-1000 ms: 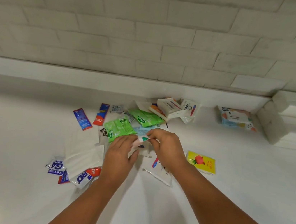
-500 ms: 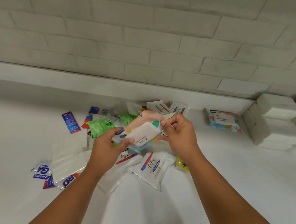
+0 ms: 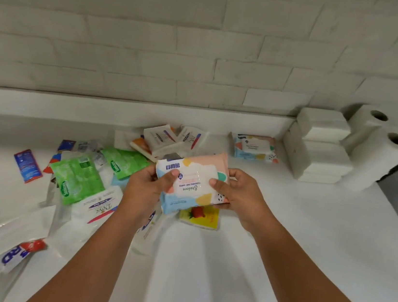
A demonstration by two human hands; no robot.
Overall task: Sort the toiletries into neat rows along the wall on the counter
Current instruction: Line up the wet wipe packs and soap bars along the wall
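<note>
White counter (image 3: 282, 238) stayed cluttered, but the wet wipes pack (image 3: 190, 182) had come up off the centre-frame pile (image 3: 125, 166), left hand (image 3: 148, 189) and right hand (image 3: 240, 196) each curled round an end, likely bound for the matching wipes pack (image 3: 255, 148) at the wall (image 3: 206, 50), upper right.

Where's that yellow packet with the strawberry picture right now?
Head view, centre: the yellow packet lies on the white counter, partly hidden beneath the wet wipes pack held in the left hand and right hand.
</note>
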